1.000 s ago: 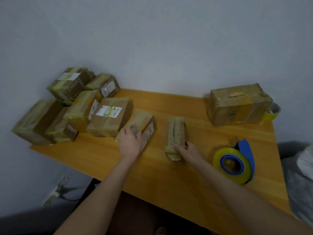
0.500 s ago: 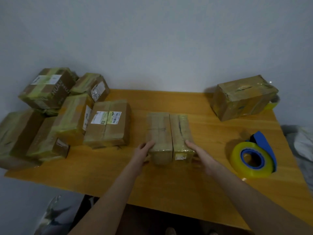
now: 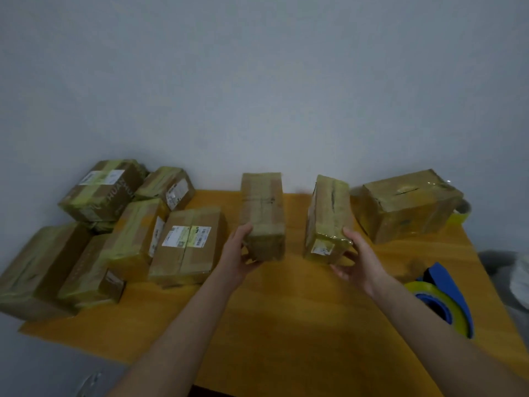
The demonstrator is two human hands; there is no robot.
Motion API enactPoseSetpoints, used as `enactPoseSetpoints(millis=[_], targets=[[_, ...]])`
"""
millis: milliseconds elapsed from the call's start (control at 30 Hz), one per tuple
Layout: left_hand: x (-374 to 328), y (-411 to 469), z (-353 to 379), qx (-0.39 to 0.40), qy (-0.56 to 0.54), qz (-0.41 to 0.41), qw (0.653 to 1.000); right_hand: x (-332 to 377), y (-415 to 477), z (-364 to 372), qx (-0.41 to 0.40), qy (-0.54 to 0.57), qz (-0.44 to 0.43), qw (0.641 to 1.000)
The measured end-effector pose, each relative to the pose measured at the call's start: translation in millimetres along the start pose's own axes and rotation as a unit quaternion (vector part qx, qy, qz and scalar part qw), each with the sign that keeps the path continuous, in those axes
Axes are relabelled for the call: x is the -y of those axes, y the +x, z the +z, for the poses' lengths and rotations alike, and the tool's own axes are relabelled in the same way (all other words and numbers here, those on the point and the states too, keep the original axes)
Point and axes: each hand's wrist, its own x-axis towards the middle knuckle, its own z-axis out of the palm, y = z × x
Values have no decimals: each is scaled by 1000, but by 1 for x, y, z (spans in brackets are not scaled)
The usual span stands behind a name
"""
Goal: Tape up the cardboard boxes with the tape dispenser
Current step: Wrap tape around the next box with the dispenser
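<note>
Above the table (image 3: 286, 310), head view: both hands are holding one small box each.
Left hand (image 3: 239, 253) is gripping the near end of the plain box (image 3: 263, 213), thumb at its side, fingers curled under; right hand (image 3: 355, 260) is gripping the near end of the glossy taped box (image 3: 327, 216) the same way. The boxes are hanging apart, both tilted up. Tape dispenser (image 3: 438, 296) is lying on the table beside the right forearm, untouched. Pile of taped boxes (image 3: 186, 242) is sitting at left; a larger box (image 3: 406, 204) is resting back right.
</note>
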Motion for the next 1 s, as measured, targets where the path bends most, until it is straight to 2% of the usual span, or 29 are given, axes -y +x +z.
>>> enactPoseSetpoints(millis=[233,400,667,800,1000], targets=[[-48,-7,-8,-51,9,54,997,26,16,54,34,-15,-31,999],[-91,4,-40,-79,31,80,993,34,39,108,55,-26,-32,998],[-177,56,-133,-87,31,110,990,20,92,229,64,-65,-49,995],[-229,97,-199,-82,59,117,988,0,122,295,37,-65,-50,996],[-281,148,-263,-54,31,122,991,-20,150,370,3,-64,-52,997]])
